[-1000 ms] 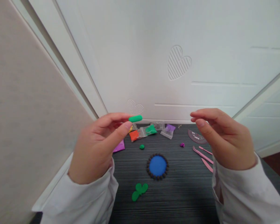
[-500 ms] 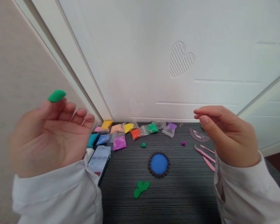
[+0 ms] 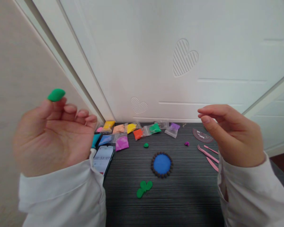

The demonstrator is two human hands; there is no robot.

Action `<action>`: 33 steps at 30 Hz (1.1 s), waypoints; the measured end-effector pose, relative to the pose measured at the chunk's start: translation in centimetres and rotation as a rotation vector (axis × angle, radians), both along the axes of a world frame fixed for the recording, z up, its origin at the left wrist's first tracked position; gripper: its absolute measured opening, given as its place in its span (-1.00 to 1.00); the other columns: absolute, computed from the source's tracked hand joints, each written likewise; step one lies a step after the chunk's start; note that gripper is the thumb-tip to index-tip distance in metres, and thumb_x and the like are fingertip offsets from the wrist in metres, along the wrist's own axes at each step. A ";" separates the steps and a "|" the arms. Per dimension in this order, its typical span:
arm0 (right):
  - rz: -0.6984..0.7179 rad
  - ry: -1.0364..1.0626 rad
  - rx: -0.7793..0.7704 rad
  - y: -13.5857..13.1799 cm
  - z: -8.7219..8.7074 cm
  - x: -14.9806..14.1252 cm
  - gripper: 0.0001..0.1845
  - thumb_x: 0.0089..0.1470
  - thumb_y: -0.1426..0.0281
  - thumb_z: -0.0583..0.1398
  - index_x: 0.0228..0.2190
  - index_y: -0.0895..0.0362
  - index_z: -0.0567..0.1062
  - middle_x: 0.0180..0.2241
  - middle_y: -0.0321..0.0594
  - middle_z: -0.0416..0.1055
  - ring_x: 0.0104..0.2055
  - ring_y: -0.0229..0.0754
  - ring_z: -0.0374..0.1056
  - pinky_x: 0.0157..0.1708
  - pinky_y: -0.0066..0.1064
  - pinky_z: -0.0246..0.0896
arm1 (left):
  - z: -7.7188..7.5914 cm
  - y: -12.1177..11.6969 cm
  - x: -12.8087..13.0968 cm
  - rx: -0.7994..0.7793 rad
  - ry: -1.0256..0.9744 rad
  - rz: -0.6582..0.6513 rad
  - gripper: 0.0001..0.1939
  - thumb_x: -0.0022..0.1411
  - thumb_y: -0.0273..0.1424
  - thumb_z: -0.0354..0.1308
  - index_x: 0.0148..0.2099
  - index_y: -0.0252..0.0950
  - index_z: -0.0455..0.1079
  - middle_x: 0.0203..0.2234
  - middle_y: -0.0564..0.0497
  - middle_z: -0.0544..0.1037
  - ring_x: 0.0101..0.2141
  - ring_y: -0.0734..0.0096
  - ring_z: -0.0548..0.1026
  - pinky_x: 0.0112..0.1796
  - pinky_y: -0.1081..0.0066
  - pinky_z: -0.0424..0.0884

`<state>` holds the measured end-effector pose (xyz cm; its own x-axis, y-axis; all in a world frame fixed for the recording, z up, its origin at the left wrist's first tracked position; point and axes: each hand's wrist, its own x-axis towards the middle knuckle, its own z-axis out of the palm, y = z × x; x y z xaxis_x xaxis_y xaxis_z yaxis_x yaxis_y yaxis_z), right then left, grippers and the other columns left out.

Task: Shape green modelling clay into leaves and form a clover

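Note:
My left hand [image 3: 56, 138] is raised at the left, palm up, pinching a small flattened oval piece of green clay [image 3: 56, 95] between thumb and forefinger. My right hand [image 3: 232, 135] hovers at the right with its fingers curved and a small gap between thumb and forefinger; it holds nothing that I can see. On the dark table between them lies a green three-lobed clay shape [image 3: 144, 189]. Farther back sits a blue clay disc [image 3: 162, 164], ringed by small dark brown balls [image 3: 152, 166]. Behind it is a small green clay lump [image 3: 146, 145].
Several bags of coloured clay, such as a magenta one [image 3: 121, 143], line the back by the white door [image 3: 156, 56]. A phone [image 3: 103, 158] showing a timer lies at the left. Pink tools [image 3: 208, 154], a protractor [image 3: 202, 135] and a purple clay bit [image 3: 186, 143] are at the right.
My left hand has shifted slightly right, and the green clay piece in it is tilted to show more of its face. My right hand has barely moved.

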<state>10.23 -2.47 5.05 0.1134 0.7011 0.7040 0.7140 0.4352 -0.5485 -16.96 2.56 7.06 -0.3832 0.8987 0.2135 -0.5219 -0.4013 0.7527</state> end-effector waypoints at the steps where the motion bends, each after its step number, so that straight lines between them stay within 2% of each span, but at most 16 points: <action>1: 0.004 -0.011 0.006 0.0 0.0 -0.2 -0.80 -0.03 0.38 0.13 -0.28 0.04 0.42 -0.32 -0.26 0.41 -0.27 -0.22 0.33 -0.22 -0.34 0.23 | -0.2 -0.1 0.5 0.074 0.018 -0.081 -0.83 0.04 -0.37 0.01 -0.34 -0.33 0.35 -0.61 0.17 0.31 -0.57 0.69 0.27 -0.51 0.57 0.27; 5: 0.073 -0.047 -0.009 -0.1 0.1 -1.0 -0.78 -0.06 0.42 0.15 -0.27 0.06 0.41 -0.32 -0.26 0.40 -0.27 -0.22 0.32 -0.23 -0.34 0.23 | -1.4 -0.9 3.2 0.057 0.213 -0.257 -0.88 0.06 -0.42 0.04 -0.40 -0.35 0.36 -0.58 0.07 0.37 -0.49 0.55 0.33 -0.43 0.48 0.28; 8: 0.172 -0.061 -0.038 -0.2 0.1 -1.6 -0.75 -0.07 0.44 0.16 -0.25 0.07 0.39 -0.31 -0.24 0.39 -0.27 -0.22 0.32 -0.24 -0.34 0.23 | -2.3 -1.6 5.3 -0.069 0.478 -0.381 -0.93 0.00 -0.45 0.14 -0.37 -0.29 0.39 -0.57 0.07 0.43 -0.48 0.50 0.37 -0.42 0.46 0.27; 14: 0.324 -0.179 -0.071 -0.1 0.3 -2.1 -0.68 -0.08 0.43 0.17 -0.20 0.09 0.35 -0.32 -0.22 0.39 -0.26 -0.22 0.31 -0.25 -0.34 0.25 | -3.2 -2.3 7.4 -0.043 0.693 -0.497 -0.91 0.01 -0.38 0.15 -0.36 -0.25 0.41 -0.52 0.08 0.47 -0.45 0.51 0.39 -0.41 0.51 0.28; 21: 0.380 -0.221 -0.048 0.0 0.2 -2.4 -0.71 -0.09 0.44 0.19 -0.23 0.10 0.38 -0.27 -0.21 0.40 -0.21 -0.23 0.31 -0.21 -0.36 0.25 | -3.3 -2.5 7.8 -0.012 0.633 -0.543 -0.91 0.03 -0.42 0.14 -0.34 -0.25 0.42 -0.48 0.09 0.48 -0.43 0.54 0.39 -0.37 0.54 0.30; 25: 0.363 -0.233 -0.045 0.0 0.1 -2.4 -0.74 -0.10 0.44 0.19 -0.27 0.08 0.39 -0.31 -0.23 0.41 -0.24 -0.22 0.32 -0.25 -0.34 0.27 | -3.4 -2.8 8.2 -0.019 0.570 -0.592 -0.91 0.04 -0.43 0.13 -0.33 -0.25 0.41 -0.46 0.08 0.49 -0.40 0.53 0.40 -0.34 0.53 0.30; 33: 0.319 -0.245 -0.045 -0.1 0.3 -2.6 -0.79 -0.09 0.45 0.17 -0.31 0.07 0.41 -0.36 -0.24 0.42 -0.29 -0.22 0.33 -0.32 -0.35 0.28 | -3.8 -3.1 8.7 -0.025 0.547 -0.573 -0.91 0.04 -0.40 0.13 -0.34 -0.23 0.42 -0.48 0.09 0.46 -0.43 0.54 0.37 -0.38 0.53 0.29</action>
<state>7.64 -2.55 5.31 -0.2818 0.7046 0.6513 0.6590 0.6354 -0.4023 -8.28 -0.50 3.28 0.2937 0.9315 0.2147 -0.1951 -0.1615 0.9674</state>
